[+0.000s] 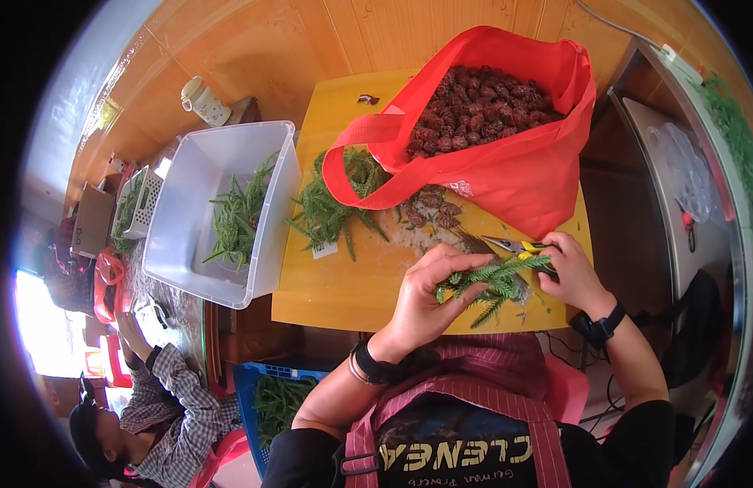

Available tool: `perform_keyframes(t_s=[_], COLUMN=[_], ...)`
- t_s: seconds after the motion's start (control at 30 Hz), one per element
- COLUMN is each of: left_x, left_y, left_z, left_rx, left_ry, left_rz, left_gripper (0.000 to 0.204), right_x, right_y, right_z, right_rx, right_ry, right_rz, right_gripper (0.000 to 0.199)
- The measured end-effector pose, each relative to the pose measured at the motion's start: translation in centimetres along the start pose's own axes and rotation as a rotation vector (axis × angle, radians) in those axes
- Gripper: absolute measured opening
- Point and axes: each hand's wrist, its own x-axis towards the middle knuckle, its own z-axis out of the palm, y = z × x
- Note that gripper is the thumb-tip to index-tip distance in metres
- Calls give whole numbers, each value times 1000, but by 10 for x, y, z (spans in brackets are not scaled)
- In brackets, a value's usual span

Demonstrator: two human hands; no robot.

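My left hand (pixel 429 297) is closed around a green pine sprig (pixel 500 281), fingers and thumb pinching it above the near edge of the yellow table (pixel 352 301). In my right hand (pixel 573 272) is a pair of pliers (pixel 508 244) with yellow and black handles, its jaws pointing left, just beyond the sprig. Some of the sprig's tips lie in front of the pliers' handles. Beyond my hands, several loose pine cones (pixel 448 213) lie on the table among pale crumbs. A pile of green sprigs (pixel 327 203) rests to their left.
A red bag (pixel 523 175) full of pine cones (pixel 482 110) stands at the table's far right. Left of the table is a clear plastic bin (pixel 181 203) with sprigs inside; a blue crate (pixel 248 398) of greenery stands below it. Another person (pixel 169 415) sits at the lower left.
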Motion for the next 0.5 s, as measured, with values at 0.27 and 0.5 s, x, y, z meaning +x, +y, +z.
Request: perform_keyframes(t_s=[0.27,0.5], left_x=[-1,-1], left_y=[-10,-14], left_z=[1,1], left_rx=[137,336], left_ry=[127,206], left_rz=[93,224], left_gripper=[36,42], right_x=[-20,-13], right_y=[-42,-96], right_z=[-47,-68], right_rx=[966,1217], right_ry=[53,-197], right_rz=[580,402], right_gripper=[23,28])
